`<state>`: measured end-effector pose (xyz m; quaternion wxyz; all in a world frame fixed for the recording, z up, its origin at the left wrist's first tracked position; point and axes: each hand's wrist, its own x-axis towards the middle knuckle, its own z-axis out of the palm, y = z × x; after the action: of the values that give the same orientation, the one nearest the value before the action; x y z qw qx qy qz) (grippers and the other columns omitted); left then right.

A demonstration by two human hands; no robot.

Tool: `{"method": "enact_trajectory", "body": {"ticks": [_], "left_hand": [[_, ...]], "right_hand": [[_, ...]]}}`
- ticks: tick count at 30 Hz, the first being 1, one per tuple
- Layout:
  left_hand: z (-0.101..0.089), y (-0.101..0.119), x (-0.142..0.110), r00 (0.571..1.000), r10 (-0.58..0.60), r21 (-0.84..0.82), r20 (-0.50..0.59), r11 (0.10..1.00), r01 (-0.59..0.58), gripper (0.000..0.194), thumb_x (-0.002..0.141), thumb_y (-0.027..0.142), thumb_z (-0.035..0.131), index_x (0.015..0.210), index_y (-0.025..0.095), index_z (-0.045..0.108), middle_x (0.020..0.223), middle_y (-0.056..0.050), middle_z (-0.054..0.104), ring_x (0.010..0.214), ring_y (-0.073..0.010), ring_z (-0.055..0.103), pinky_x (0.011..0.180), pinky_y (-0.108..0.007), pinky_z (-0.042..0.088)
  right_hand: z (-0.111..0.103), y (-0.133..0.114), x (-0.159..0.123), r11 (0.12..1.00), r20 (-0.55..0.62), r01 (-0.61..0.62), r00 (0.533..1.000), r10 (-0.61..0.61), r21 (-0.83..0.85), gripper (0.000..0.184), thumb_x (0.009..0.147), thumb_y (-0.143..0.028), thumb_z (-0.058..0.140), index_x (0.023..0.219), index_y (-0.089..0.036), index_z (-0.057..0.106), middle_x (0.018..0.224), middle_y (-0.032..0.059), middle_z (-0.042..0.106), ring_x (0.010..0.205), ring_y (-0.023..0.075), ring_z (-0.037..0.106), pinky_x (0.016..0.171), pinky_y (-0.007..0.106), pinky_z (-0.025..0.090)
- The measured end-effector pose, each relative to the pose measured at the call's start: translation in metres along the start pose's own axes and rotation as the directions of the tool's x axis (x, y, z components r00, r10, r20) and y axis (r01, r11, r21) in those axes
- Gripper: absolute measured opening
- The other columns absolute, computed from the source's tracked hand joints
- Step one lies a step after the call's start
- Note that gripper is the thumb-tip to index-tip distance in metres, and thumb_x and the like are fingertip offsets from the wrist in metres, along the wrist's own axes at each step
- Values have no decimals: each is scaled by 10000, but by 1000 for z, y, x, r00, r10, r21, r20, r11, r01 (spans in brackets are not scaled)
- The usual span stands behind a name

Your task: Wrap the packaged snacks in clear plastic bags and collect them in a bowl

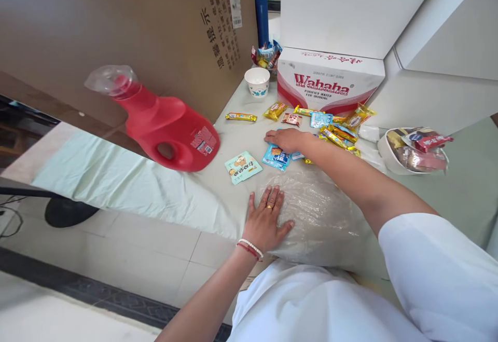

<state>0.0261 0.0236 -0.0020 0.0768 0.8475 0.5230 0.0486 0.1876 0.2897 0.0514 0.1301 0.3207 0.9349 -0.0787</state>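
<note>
My left hand [266, 217] lies flat with fingers spread on the left edge of a clear plastic bag [322, 212] at the table's near edge. My right hand [286, 139] reaches forward, palm down, fingers together, resting over small blue snack packets [275, 156] on the table; whether it grips one is hidden. A light green packet [243, 166] lies just left of them. Several yellow, orange and blue snack packets [338, 126] are scattered beyond the right hand, in front of the Wahaha carton [330, 80].
A red detergent jug [167, 124] lies on its side at left. A white paper cup [257, 81], a white bowl of packets [414, 151], a large brown cardboard sheet [136, 25] and a blue bottle [262, 17] stand around. The table edge [163, 207] drops to tiled floor.
</note>
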Motion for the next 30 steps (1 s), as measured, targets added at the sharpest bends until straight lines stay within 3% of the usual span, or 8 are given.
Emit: {"method": "enact_trajectory", "body": {"ticks": [5, 9, 13, 18, 25, 30], "left_hand": [[-4, 0, 1, 1000, -8, -74, 7, 997, 8, 823, 960, 705, 371, 1607, 198, 322, 1680, -123, 287, 1567, -327, 240, 1268, -644, 51], [-4, -1, 1, 1000, -12, -101, -1, 995, 11, 818, 956, 700, 388, 1604, 204, 332, 1681, -119, 288, 1566, -331, 243, 1273, -636, 44], [-2, -2, 1, 1000, 0, -86, -7, 996, 0, 819, 956, 683, 405, 1609, 198, 315, 1686, -118, 279, 1566, -346, 237, 1265, -658, 67], [-1, -2, 0, 1000, -2, -59, -15, 998, 1, 803, 958, 692, 386, 1608, 224, 317, 1692, -96, 270, 1569, -340, 233, 1267, -651, 99], [0, -2, -1, 1000, -3, -72, -30, 997, 0, 791, 962, 668, 414, 1603, 212, 326, 1685, -100, 290, 1567, -334, 237, 1268, -659, 90], [0, -2, -1, 1000, 4, -81, -28, 997, -7, 784, 971, 668, 388, 1596, 198, 331, 1687, -95, 284, 1569, -324, 236, 1259, -679, 98]], "right_hand": [[-14, 17, -12, 968, -16, -248, 969, 247, -41, 676, 776, -276, 759, 1398, -94, 564, 1395, 242, 549, 1182, 377, 604, 899, 403, 488], [-25, 14, -26, 917, -63, -384, 918, 391, 107, 668, 826, -428, 742, 1354, -50, 583, 1371, 258, 574, 1195, 374, 606, 946, 398, 482], [-19, -32, -24, 872, 56, -434, 900, 433, 226, 644, 870, -542, 698, 1304, -73, 613, 1338, 243, 590, 1134, 328, 644, 933, 361, 501], [-6, -81, -12, 811, 155, -545, 838, 523, 213, 768, 798, -525, 788, 1397, -110, 543, 1415, 250, 492, 1162, 338, 646, 920, 394, 539], [-8, -82, -12, 792, 223, -580, 811, 541, 189, 766, 714, -379, 848, 1365, -93, 564, 1382, 245, 515, 1169, 319, 627, 935, 382, 541], [0, -91, -22, 826, 126, -541, 840, 527, 155, 813, 698, -413, 840, 1374, -90, 526, 1399, 232, 500, 1277, 352, 550, 991, 394, 518]]}}
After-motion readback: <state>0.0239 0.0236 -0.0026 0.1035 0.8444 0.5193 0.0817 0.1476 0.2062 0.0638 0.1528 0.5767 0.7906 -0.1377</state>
